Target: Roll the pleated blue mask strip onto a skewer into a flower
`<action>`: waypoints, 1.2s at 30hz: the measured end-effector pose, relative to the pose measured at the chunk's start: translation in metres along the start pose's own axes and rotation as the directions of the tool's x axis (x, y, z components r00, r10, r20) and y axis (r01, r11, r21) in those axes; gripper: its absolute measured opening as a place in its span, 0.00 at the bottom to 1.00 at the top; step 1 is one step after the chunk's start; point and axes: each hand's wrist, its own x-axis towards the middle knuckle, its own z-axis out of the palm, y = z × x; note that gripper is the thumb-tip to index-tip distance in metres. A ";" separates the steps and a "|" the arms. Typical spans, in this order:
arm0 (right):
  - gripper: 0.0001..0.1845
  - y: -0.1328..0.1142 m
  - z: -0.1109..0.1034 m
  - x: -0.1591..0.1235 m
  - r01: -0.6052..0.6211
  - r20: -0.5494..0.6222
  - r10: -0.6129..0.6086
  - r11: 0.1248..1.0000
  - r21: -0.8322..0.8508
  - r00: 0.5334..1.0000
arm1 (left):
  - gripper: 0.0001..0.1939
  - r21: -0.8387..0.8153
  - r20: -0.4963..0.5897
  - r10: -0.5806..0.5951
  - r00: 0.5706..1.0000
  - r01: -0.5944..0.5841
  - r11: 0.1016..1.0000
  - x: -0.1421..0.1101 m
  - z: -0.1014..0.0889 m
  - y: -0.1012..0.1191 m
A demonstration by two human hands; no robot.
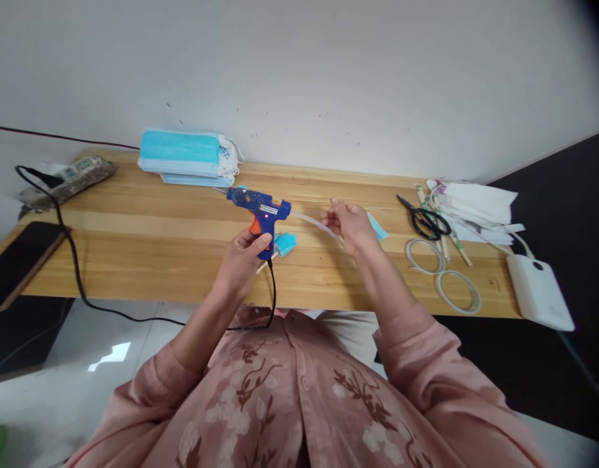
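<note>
My left hand (243,260) is wrapped round the grip of a blue glue gun (265,211) with an orange trigger, its nozzle pointing left. A small red light glows on its side. Out of the back of the gun comes a bent, translucent glue stick (311,221). Its far end reaches my right hand (350,224), whose fingers are curled with the tips close together; what they hold, if anything, I cannot make out. Beneath the gun's grip lies a small folded blue piece (286,244) with a thin stick. Another blue piece (377,226) shows partly behind my right wrist.
Blue face masks (182,156) are stacked against the wall. A power strip (79,179) and phone (23,260) lie left, with a black cord (75,247). Right are scissors (426,222), tape rolls (458,291), wooden sticks (460,250), white papers (479,208) and a white device (540,292).
</note>
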 end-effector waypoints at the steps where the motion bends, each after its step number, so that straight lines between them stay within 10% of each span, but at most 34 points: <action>1: 0.26 -0.001 0.000 0.002 -0.012 0.000 0.012 1.000 0.013 1.000 | 0.14 -0.011 -0.004 -0.002 1.000 0.002 1.000 0.000 -0.001 0.000; 9: 0.30 -0.030 -0.029 -0.045 0.315 -0.242 -0.325 0.946 -0.079 0.914 | 0.13 -0.062 -0.066 -0.006 0.998 0.002 0.998 0.007 -0.005 -0.002; 11: 0.27 -0.034 -0.045 -0.081 0.469 -0.094 -0.526 0.815 -0.341 0.845 | 0.13 -0.083 -0.071 -0.006 0.997 0.000 0.997 0.008 -0.006 -0.001; 17: 0.16 0.011 -0.071 -0.164 0.574 0.507 -0.316 0.644 -0.506 0.802 | 0.14 -0.141 -0.046 -0.047 0.998 0.040 0.989 0.006 0.002 0.006; 25: 0.15 0.027 -0.079 -0.177 0.768 0.702 -0.371 0.499 -0.401 0.608 | 0.12 -0.147 0.010 -0.116 0.993 0.116 0.982 -0.011 0.023 0.008; 32: 0.25 0.018 -0.033 -0.140 0.671 0.356 -0.583 0.517 -0.531 0.730 | 0.11 -0.156 0.076 -0.135 0.988 0.145 0.977 -0.025 0.031 0.011; 36: 0.30 0.015 0.001 -0.113 0.676 0.405 -0.541 0.575 -0.462 0.737 | 0.09 -0.155 0.096 -0.140 0.985 0.154 0.976 -0.029 0.034 0.013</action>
